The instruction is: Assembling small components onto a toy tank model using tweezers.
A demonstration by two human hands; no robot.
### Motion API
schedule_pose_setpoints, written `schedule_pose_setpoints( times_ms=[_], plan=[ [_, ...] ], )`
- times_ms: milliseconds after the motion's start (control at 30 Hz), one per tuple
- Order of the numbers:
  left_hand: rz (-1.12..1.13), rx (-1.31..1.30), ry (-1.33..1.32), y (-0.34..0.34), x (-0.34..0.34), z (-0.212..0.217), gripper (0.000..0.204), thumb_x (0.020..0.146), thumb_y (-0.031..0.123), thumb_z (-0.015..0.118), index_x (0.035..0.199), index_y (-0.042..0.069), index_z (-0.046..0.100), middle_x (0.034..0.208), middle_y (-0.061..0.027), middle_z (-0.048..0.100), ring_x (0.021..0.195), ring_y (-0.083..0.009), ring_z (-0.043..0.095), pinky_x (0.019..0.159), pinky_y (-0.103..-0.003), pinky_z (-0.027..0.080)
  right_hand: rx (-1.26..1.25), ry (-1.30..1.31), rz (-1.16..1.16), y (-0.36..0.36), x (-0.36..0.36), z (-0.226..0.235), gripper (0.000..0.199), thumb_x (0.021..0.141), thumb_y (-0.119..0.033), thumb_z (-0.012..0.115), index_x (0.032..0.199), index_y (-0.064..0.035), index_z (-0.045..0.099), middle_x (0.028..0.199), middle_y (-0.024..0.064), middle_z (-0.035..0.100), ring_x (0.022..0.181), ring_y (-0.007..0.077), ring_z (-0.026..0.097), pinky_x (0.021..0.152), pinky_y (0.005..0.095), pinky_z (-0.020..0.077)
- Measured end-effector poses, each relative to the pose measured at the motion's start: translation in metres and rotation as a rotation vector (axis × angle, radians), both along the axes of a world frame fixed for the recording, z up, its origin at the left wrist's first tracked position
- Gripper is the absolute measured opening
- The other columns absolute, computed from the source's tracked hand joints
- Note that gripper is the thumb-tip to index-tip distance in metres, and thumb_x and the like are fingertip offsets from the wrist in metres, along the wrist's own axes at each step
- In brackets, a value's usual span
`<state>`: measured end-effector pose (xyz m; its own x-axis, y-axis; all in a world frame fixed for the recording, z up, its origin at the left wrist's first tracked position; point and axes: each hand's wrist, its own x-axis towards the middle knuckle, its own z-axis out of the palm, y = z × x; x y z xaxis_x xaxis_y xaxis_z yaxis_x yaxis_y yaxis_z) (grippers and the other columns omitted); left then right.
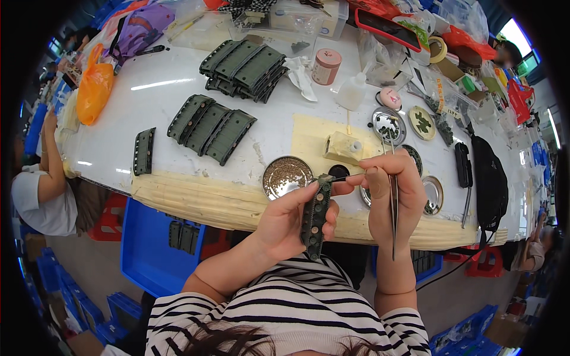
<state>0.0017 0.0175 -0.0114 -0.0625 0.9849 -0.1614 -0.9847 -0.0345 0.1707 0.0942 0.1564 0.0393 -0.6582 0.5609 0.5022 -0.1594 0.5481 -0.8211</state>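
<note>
My left hand is closed around a dark green, strip-shaped part with a row of round studs, held upright above the table's front edge. My right hand grips metal tweezers, which lie across its fingers. Between its thumb and forefinger is a thin dark stick, whose end reaches the top of the green part; the exact tip is too small to make out. Just beyond my left hand stands a round tin of small brown pieces. Near my right fingers are a cream block and a black round cap.
Green ribbed panels lie at left, with a stack behind and a single strip farther left. Dishes of small green pieces, a squeeze bottle and a black pouch are at right. A blue bin sits below the padded edge.
</note>
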Motion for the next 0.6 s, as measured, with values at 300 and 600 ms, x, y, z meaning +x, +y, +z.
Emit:
schedule_pose_setpoints(
  times_ms=[300,600],
  plan=[
    [0.022,0.106,-0.097,-0.002,-0.002,-0.007,0.051,0.101,0.034,0.038,0.136,-0.003,0.042,0.087,-0.0077,0.065,0.074,-0.0174,0.063,0.07,-0.031,0.053,-0.109,0.028,-0.151,0.007,-0.004,0.003,0.004,0.086,-0.001,0.067,0.087,0.0004,0.063,0.075,0.0061,0.059,0.065,0.013,0.057,0.058,0.0244,0.0433],
    [0.091,-0.072,0.137,-0.006,-0.004,0.02,0.048,0.104,0.032,0.033,0.143,0.003,0.035,0.116,-0.0151,0.058,0.098,-0.0261,0.063,0.098,-0.045,0.048,0.663,-0.187,-0.325,0.036,-0.019,-0.012,0.012,0.075,0.002,0.071,0.084,-0.0032,0.064,0.075,0.008,0.059,0.068,0.026,0.053,0.061,0.0329,0.0441]
  ],
)
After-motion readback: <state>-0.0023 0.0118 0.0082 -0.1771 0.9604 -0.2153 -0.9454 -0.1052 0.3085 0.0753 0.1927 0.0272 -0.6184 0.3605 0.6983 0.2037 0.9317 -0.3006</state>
